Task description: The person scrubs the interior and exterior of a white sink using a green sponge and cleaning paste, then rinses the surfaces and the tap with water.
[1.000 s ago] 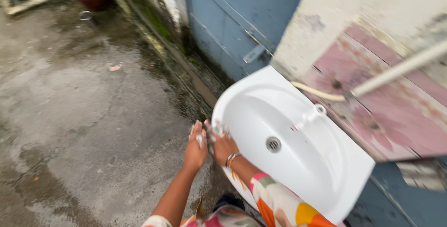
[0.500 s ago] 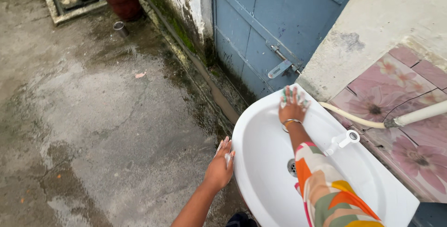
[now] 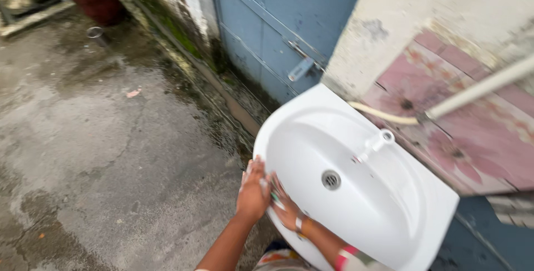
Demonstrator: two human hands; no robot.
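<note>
The fingers of the left hand (image 3: pixel 253 190) are held together and laid flat over the front-left rim of the white wash basin (image 3: pixel 389 221), fingertips pointing to about twelve o'clock. Just beside it, at about four o'clock, the right hand (image 3: pixel 285 208) is pressed against the same rim from inside the bowl, fingers spread; a small green and white thing is glimpsed beneath them, but what it is cannot be told. A bangle (image 3: pixel 300 225) is worn on the right wrist.

The drain (image 3: pixel 331 180) is seen at two o'clock from the hands, near them, and the white tap (image 3: pixel 374 144) further along the same direction. Behind the basin, pink flowered tiles (image 3: pixel 473 137) and a pale hose (image 3: pixel 384 114) are seen. A blue door (image 3: pixel 278 20) stands at twelve o'clock, and wet concrete ground (image 3: pixel 100 148) extends toward nine o'clock.
</note>
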